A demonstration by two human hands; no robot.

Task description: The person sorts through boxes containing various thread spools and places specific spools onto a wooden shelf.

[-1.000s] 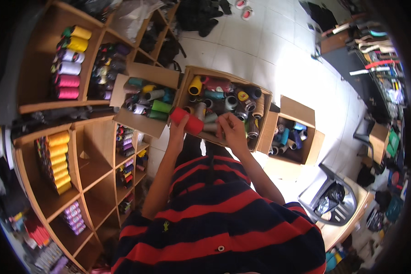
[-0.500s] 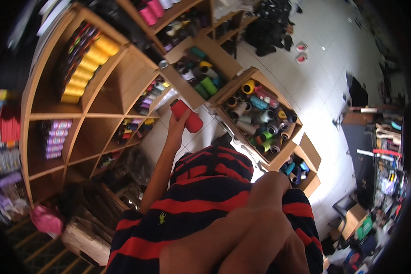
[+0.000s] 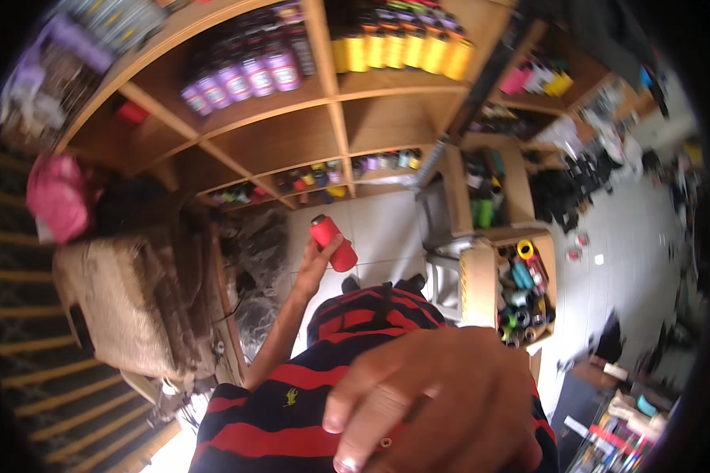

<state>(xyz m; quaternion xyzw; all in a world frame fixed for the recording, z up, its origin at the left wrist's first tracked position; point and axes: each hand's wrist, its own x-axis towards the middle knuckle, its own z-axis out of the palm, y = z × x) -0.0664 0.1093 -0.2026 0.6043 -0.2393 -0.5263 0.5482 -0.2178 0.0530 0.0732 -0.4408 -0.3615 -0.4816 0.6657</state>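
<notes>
Firmly, the left hand [image 3: 317,258] closes around a red spool [image 3: 341,251], fingers and thumb wrapped about its side, a smooth, slightly tapering body with a dark end. The spool tilts above pale, glossy floor tiles [image 3: 383,230], in front of the person's waist and below the shelves [image 3: 280,146]. Large and blurred, the right hand [image 3: 442,398] hangs close to the camera before the striped knit shirt [image 3: 241,437], its fingers loosely bent; its palm is hidden, so I cannot tell whether it has hold of anything. Flat, grained wooden boards form the shelves' square bays, where ribbed-looking rows of yellow spools [image 3: 394,51] stand beside shiny purple cylinders [image 3: 248,79] with pale labels. At the right, a brown cardboard carton [image 3: 479,288] is heaped with round-ended spools in mixed colours, and a second carton [image 3: 519,193] is behind it. Crinkled clear plastic [image 3: 264,315] lies left of the tiles, near a wrinkled tan cover [image 3: 126,303] and a soft, rounded pink bundle [image 3: 57,197].
</notes>
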